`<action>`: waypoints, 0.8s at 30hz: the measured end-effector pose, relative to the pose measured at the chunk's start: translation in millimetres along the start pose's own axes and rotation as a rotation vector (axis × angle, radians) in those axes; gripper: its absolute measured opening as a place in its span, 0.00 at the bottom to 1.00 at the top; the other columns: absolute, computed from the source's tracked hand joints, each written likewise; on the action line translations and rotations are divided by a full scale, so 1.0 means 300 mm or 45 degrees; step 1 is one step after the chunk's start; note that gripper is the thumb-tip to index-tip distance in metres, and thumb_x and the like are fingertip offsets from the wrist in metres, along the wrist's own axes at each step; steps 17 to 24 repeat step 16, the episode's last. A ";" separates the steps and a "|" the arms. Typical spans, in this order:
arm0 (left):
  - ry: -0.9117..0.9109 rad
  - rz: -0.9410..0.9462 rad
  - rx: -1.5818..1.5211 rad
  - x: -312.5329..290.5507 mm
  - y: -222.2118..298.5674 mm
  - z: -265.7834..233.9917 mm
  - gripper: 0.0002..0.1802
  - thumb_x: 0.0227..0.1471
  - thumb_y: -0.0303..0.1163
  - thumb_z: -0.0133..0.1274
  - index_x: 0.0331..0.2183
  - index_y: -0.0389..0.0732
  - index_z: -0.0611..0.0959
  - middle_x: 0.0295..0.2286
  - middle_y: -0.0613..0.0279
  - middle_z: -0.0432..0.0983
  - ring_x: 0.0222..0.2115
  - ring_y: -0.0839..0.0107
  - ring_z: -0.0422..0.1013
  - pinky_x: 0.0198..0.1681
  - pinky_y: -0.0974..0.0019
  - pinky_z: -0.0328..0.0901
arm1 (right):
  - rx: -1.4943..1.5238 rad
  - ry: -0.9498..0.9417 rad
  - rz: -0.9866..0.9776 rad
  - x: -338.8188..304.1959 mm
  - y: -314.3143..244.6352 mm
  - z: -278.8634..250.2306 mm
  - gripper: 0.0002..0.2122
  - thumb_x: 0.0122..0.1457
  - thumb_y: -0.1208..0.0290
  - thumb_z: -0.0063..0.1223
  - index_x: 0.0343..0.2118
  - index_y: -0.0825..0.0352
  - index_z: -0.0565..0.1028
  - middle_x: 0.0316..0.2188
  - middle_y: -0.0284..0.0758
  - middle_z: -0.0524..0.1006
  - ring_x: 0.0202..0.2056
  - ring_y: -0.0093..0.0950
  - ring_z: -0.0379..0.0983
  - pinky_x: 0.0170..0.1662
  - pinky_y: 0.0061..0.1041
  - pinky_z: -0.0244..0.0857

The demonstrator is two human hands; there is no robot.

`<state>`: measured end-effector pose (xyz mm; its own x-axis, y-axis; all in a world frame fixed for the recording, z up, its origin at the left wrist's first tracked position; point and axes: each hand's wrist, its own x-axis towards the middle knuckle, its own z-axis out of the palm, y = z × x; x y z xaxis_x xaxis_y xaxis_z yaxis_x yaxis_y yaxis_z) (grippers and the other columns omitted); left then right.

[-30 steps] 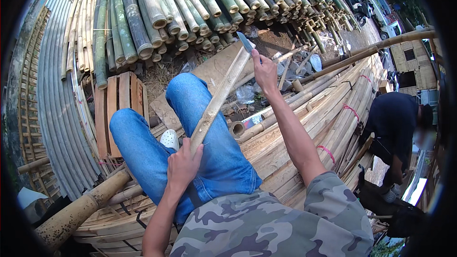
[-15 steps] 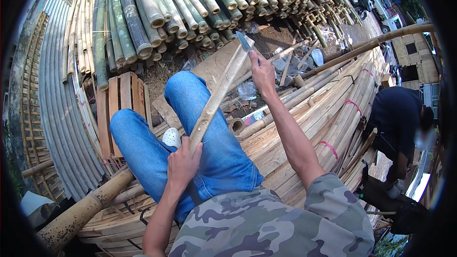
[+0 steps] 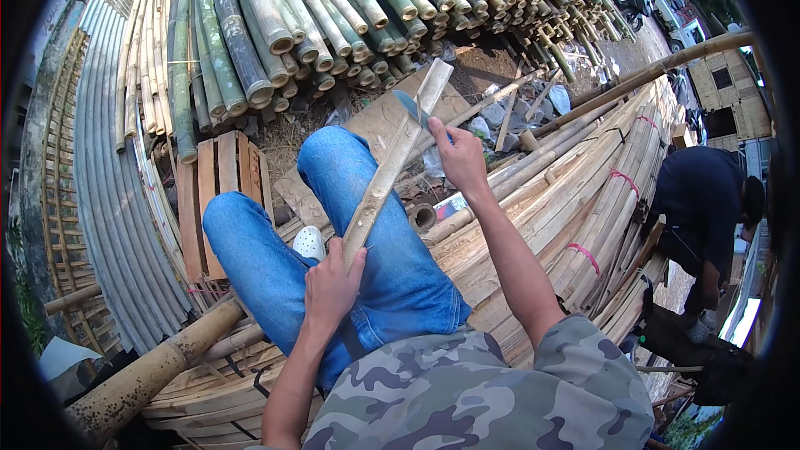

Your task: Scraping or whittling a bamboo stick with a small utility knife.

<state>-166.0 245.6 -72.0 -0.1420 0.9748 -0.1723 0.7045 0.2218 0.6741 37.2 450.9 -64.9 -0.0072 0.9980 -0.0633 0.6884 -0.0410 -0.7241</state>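
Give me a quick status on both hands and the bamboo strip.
Left hand grips bamboo strip low. Right hand holds blade against strip's upper part. Strip rests across jeans-clad knee.

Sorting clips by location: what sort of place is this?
Likely an outdoor bamboo yard or workshop: stacked green bamboo poles, bundles of split bamboo strips, and a bamboo slat held by both hands.

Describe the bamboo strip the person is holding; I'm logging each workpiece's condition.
The bamboo strip is a long, flat, pale tan split slat with a fibrous, dry-looking face. It slants from the left hand, which grips its lower end above the lap, up and away across the jeans to a squared upper end. Near that end the right hand sets a knife blade against it.
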 end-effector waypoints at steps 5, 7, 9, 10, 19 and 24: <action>-0.032 -0.058 0.003 -0.005 0.000 0.003 0.20 0.60 0.45 0.50 0.39 0.36 0.71 0.22 0.37 0.77 0.24 0.38 0.75 0.27 0.41 0.69 | -0.097 0.155 -0.046 0.320 0.046 -0.084 0.29 0.64 0.45 0.44 0.24 0.74 0.74 0.12 0.42 0.66 0.17 0.31 0.61 0.26 0.35 0.57; -0.028 -0.054 0.007 -0.007 0.000 0.004 0.20 0.60 0.45 0.50 0.38 0.36 0.71 0.22 0.37 0.77 0.24 0.38 0.75 0.27 0.41 0.69 | -0.188 0.143 -0.076 0.358 0.052 -0.077 0.29 0.65 0.46 0.41 0.25 0.73 0.75 0.16 0.50 0.70 0.19 0.44 0.66 0.29 0.40 0.59; -0.027 -0.062 0.011 -0.001 0.001 0.006 0.19 0.59 0.45 0.50 0.38 0.37 0.71 0.21 0.37 0.77 0.24 0.38 0.75 0.27 0.41 0.69 | -0.206 0.175 -0.121 0.361 0.072 -0.053 0.29 0.65 0.46 0.41 0.26 0.73 0.75 0.16 0.51 0.71 0.20 0.46 0.67 0.29 0.41 0.60; -0.015 -0.048 0.020 -0.004 0.001 0.006 0.19 0.59 0.45 0.50 0.38 0.37 0.71 0.21 0.37 0.77 0.23 0.38 0.75 0.27 0.41 0.69 | -0.224 0.203 -0.157 0.346 0.070 -0.045 0.28 0.66 0.47 0.40 0.26 0.73 0.76 0.17 0.51 0.71 0.21 0.48 0.69 0.30 0.42 0.60; -0.046 -0.062 0.020 0.008 0.000 -0.001 0.20 0.58 0.45 0.52 0.39 0.36 0.71 0.23 0.37 0.77 0.23 0.38 0.75 0.27 0.42 0.69 | -0.283 0.120 -0.067 0.326 0.052 -0.035 0.28 0.65 0.47 0.37 0.32 0.70 0.81 0.27 0.56 0.77 0.36 0.57 0.74 0.43 0.49 0.66; -0.046 -0.062 0.020 0.008 0.000 -0.001 0.20 0.58 0.45 0.52 0.39 0.36 0.71 0.23 0.37 0.77 0.23 0.38 0.75 0.27 0.42 0.69 | -0.283 0.120 -0.067 0.326 0.052 -0.035 0.28 0.65 0.47 0.37 0.32 0.70 0.81 0.27 0.56 0.77 0.36 0.57 0.74 0.43 0.49 0.66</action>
